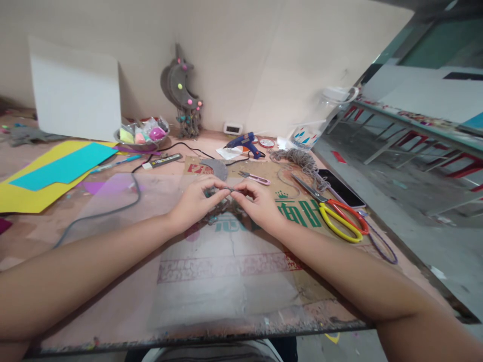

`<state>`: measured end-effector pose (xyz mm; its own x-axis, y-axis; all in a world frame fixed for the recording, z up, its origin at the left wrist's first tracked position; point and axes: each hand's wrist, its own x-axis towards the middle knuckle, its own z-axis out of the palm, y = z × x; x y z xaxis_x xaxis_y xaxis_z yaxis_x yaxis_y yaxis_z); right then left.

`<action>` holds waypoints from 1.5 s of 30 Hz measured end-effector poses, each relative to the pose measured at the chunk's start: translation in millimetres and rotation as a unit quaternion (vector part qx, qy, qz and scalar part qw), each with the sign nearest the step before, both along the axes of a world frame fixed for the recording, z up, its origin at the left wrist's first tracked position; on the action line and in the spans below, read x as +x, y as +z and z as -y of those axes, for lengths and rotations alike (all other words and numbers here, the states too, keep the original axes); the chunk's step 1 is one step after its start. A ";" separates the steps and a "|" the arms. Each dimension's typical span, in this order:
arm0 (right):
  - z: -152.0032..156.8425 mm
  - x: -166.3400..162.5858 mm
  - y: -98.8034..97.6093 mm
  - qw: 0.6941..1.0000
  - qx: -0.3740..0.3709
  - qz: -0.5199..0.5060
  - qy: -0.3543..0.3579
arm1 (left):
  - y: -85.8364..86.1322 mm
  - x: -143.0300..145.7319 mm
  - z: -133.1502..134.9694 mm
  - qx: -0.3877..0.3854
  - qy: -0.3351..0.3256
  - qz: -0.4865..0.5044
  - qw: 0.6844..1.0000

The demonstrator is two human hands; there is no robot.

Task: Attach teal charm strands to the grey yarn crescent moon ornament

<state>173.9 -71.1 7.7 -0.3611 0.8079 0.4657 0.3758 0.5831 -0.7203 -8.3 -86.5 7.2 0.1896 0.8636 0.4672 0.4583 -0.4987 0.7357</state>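
My left hand (198, 201) and my right hand (256, 201) meet over the middle of the worktable (226, 281). Both pinch a small grey cord or felt strip (228, 189) that runs between their fingertips. Small beaded bits lie under the hands, partly hidden. A grey felt crescent (217, 167) lies just beyond the hands. Small pink snips (254, 177) rest next to it.
Yellow and red scissors (339, 216), a phone (341, 188) and a pile of grey yarn (302, 160) lie to the right. A blue glue gun (245, 143), a bowl of pompoms (141, 136) and a moon hanging (181, 90) stand at the back. Yellow and teal sheets (49, 173) lie left.
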 end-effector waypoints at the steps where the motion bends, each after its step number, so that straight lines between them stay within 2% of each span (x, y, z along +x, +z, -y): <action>1: 0.0 0.0 0.0 1.000 0.002 0.000 0.000 | 0.5 0.3 0.1 -0.006 0.004 0.000 1.000; 8: 0.0 -0.1 0.3 1.000 0.003 -0.001 -0.003 | 2.4 0.1 0.7 -0.013 0.009 0.003 1.000; 16: 2.7 1.5 6.2 0.998 -0.046 -0.048 -0.016 | 3.1 1.2 2.8 -0.026 -0.004 -0.006 1.000; 27: 3.8 2.3 6.1 0.997 -0.042 -0.063 -0.020 | -0.9 0.6 0.0 -0.031 -0.010 0.013 0.999; 32: 7.5 2.8 6.6 0.999 -0.015 -0.049 -0.007 | 2.0 0.8 2.5 -0.027 0.008 0.007 1.000; 40: 15.5 3.2 7.6 0.992 0.102 -0.030 0.061 | 3.8 -1.5 8.4 0.020 0.017 0.006 1.000; 45: 14.5 2.8 7.1 0.993 0.101 -0.028 0.062 | 4.7 -1.2 10.3 0.054 0.017 -0.009 0.998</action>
